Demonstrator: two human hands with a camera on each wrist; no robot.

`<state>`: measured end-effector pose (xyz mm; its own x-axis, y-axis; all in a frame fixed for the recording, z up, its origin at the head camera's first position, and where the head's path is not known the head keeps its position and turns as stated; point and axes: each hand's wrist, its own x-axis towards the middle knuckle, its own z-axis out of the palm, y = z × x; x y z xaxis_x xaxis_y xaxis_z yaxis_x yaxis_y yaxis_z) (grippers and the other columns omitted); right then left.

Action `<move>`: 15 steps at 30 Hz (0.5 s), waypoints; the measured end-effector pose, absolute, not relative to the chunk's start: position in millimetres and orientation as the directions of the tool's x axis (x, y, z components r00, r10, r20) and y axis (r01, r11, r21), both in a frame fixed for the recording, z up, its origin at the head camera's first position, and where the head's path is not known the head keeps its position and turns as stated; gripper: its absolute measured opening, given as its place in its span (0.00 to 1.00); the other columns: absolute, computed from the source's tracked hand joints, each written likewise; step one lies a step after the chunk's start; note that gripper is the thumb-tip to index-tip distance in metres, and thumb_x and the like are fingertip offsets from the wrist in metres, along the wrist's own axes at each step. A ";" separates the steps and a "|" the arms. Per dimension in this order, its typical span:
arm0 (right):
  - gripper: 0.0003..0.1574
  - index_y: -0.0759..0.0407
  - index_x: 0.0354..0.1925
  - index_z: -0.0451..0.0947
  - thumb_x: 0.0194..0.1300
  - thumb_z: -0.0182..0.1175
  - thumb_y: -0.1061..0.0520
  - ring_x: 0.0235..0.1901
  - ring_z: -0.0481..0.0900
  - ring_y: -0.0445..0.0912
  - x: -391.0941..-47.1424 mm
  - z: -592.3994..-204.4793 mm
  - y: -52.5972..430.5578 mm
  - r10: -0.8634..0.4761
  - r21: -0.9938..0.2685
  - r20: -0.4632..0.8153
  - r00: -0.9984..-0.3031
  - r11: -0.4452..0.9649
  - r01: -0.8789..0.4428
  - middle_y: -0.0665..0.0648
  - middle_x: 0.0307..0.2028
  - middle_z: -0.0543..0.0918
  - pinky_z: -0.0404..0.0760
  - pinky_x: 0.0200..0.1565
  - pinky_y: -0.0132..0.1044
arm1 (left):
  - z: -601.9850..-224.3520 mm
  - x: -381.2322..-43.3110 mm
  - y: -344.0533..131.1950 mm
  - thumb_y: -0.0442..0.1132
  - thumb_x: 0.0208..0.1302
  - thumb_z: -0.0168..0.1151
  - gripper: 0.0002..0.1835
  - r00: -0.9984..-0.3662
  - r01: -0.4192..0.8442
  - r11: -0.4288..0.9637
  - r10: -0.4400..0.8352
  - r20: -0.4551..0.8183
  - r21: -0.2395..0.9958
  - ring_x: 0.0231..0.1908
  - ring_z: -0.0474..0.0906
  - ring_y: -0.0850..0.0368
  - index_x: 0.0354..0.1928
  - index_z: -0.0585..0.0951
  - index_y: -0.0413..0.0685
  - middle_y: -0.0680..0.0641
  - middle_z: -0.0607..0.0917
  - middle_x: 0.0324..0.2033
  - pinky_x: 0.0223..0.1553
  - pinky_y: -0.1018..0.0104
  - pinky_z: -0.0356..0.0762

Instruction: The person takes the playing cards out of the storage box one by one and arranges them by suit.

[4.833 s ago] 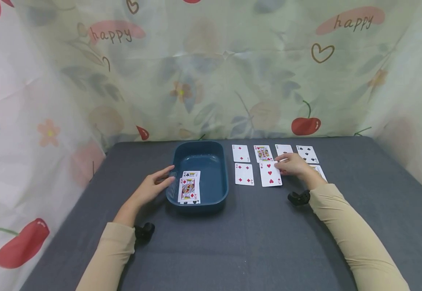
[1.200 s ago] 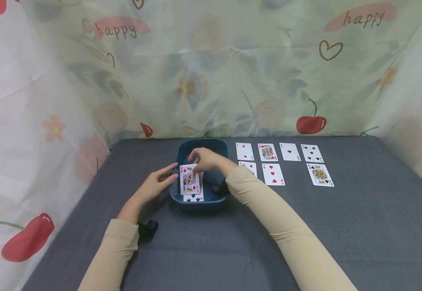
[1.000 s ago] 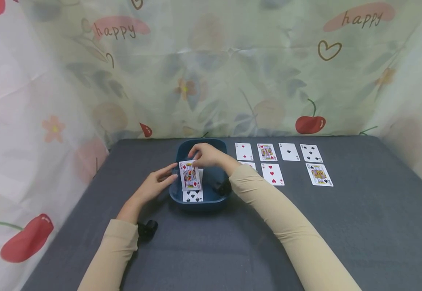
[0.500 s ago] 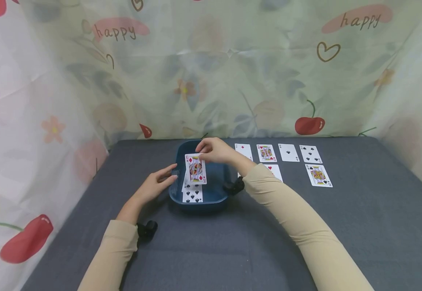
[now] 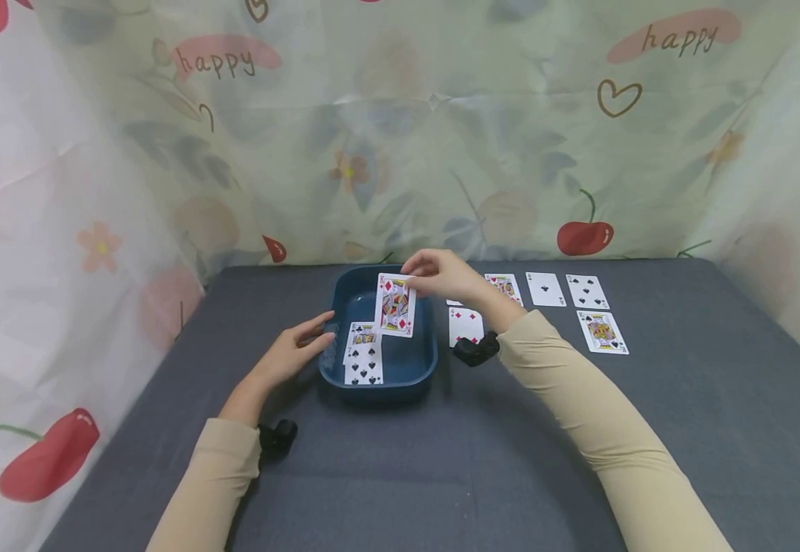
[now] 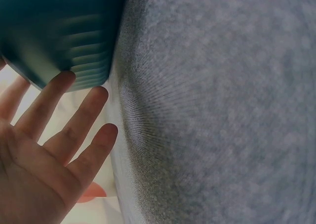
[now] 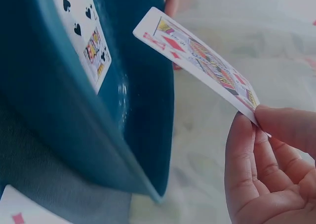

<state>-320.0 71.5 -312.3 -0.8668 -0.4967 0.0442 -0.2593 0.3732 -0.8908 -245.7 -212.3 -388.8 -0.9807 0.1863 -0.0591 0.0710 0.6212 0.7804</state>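
My right hand pinches a king of diamonds playing card by its upper right corner, above the right part of a blue plastic basin. In the right wrist view, the thumb and fingers grip the tilted king. Beside the basin's left wall, my left hand stays with fingers spread, thumb and fingertips at the rim. The left wrist view shows the left fingers extended against or close to the ribbed basin wall. Inside the basin lie a spade card and a face card of clubs, overlapping.
Right of the basin, face-up cards lie in two rows on the grey cloth: a four of diamonds, a king of hearts, a club card, a spade card and a king of spades. My right arm covers others.
My right hand has left the three of hearts on the table, reached into the basin, and lifted the king of diamonds up and rightward. My left hand has stayed by the rim.
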 end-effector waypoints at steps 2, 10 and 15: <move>0.15 0.65 0.48 0.74 0.62 0.58 0.62 0.37 0.81 0.43 -318.7 -311.5 78.4 -0.480 -0.893 0.038 -0.877 0.378 -0.245 0.63 0.42 0.82 0.81 0.48 0.44 | -389.0 -245.3 -212.6 0.53 0.68 0.51 0.30 -0.981 0.076 0.620 0.187 -0.054 0.781 0.67 0.59 0.37 0.70 0.59 0.60 0.38 0.62 0.69 0.63 0.39 0.61; 0.18 0.64 0.51 0.73 0.64 0.57 0.59 0.41 0.81 0.49 -311.6 -311.7 109.1 -0.423 -0.887 0.023 -0.906 0.410 -0.214 0.64 0.44 0.80 0.79 0.52 0.46 | -390.1 -245.6 -212.6 0.53 0.68 0.51 0.30 -0.981 0.064 0.626 0.180 -0.065 0.777 0.67 0.59 0.36 0.70 0.59 0.61 0.37 0.62 0.69 0.64 0.39 0.60; 0.19 0.63 0.51 0.72 0.64 0.57 0.57 0.39 0.81 0.48 -310.8 -314.3 127.4 -0.397 -0.884 0.014 -0.918 0.425 -0.197 0.63 0.43 0.80 0.80 0.49 0.42 | -389.0 -245.5 -212.4 0.52 0.68 0.51 0.30 -0.981 0.059 0.629 0.180 -0.071 0.775 0.68 0.58 0.36 0.70 0.59 0.61 0.38 0.61 0.69 0.64 0.38 0.59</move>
<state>-310.8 127.4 -314.3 -0.9179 -0.3966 0.0135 -0.1966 0.4249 -0.8836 -245.5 -212.4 -389.0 -0.9811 0.1797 -0.0715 0.0588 0.6293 0.7750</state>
